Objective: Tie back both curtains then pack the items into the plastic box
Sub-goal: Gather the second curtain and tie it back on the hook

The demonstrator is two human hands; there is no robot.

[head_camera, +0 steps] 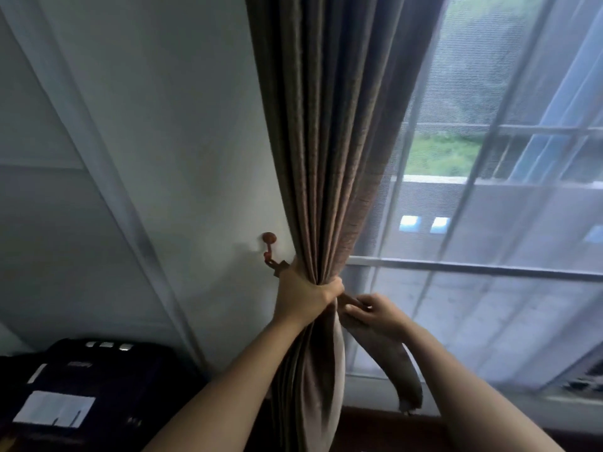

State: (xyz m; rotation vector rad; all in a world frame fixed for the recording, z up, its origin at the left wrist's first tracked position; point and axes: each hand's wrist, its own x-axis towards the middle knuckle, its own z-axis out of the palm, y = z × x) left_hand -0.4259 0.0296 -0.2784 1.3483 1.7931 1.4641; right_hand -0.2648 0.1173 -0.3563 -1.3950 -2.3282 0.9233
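Grips the gathered brown curtain in the left hand, fingers curled tight round the folds. Pinches a matching tieback strap in the right hand, just beside it — loose end dangling downward. Beyond, on the white wall just left of the curtain, a reddish hook; farther still, sheer netting over the window.

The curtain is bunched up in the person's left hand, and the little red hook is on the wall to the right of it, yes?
Not quite. The head view shows the hook on the wall left of the curtain, not right. The left hand does grip the bunched curtain; the right hand pinches the tie-back.
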